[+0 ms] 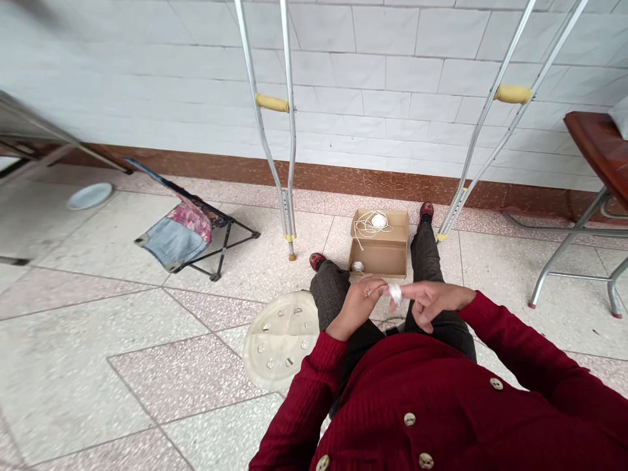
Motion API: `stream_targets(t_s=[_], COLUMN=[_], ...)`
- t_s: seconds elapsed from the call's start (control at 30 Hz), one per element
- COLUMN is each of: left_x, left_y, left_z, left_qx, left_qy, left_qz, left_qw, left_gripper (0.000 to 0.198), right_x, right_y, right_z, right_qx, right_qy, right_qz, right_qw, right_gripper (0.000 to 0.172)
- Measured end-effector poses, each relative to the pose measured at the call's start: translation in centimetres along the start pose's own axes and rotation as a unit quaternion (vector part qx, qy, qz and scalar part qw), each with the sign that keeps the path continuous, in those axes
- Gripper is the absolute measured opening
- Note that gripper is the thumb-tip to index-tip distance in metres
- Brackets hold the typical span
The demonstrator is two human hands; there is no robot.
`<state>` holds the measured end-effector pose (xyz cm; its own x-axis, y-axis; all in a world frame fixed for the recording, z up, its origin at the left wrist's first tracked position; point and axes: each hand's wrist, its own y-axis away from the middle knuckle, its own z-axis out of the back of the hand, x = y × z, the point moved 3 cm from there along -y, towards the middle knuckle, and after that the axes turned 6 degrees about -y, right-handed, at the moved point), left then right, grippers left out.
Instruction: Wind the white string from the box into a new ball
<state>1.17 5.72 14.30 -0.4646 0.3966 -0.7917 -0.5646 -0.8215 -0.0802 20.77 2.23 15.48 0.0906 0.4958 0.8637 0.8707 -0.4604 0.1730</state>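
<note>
I sit with my legs stretched out over the tiled floor. My left hand (357, 302) is closed, pinching a thin white thread. My right hand (430, 301) holds a small white wad of thread (395, 294) at its fingertips, fingers curled. Both hands meet above my knees. Just beyond them, between my feet, an open cardboard box (380, 256) holds a white ball of string (378, 220) with loose loops and a small spool (357, 266).
A round pale plastic lid (277, 340) with several small pieces on it lies left of my legs. Two metal crutches (279, 131) (490, 124) lean on the tiled wall. A folding stool (189, 226) and a plate (89, 195) are at left, a bench (596, 154) at right.
</note>
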Motion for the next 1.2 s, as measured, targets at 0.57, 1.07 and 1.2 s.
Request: stream_targets(t_s=[0.57, 1.07, 1.2], left_x=[-0.2, -1.0, -1.5], left_y=[-1.1, 0.2, 0.0], left_z=[-0.9, -2.6, -1.7], left_qx=[0.026, 0.076, 0.054], left_qy=[0.014, 0.020, 0.004], left_qz=[0.016, -0.002, -0.014], left_qw=[0.999, 0.997, 0.998], left_gripper=[0.035, 0.036, 0.033], right_x=[2.5, 1.9, -1.4], right_y=[-0.3, 0.0, -0.4], right_z=[1.4, 3.1, 4.2], right_qx=[-0.079, -0.145, -0.159], right_qy=[-0.022, -0.026, 0.102], right_qz=[0.071, 0.104, -0.066], right_qw=[0.994, 0.984, 0.980], right_gripper=[0.091, 0.087, 0.086])
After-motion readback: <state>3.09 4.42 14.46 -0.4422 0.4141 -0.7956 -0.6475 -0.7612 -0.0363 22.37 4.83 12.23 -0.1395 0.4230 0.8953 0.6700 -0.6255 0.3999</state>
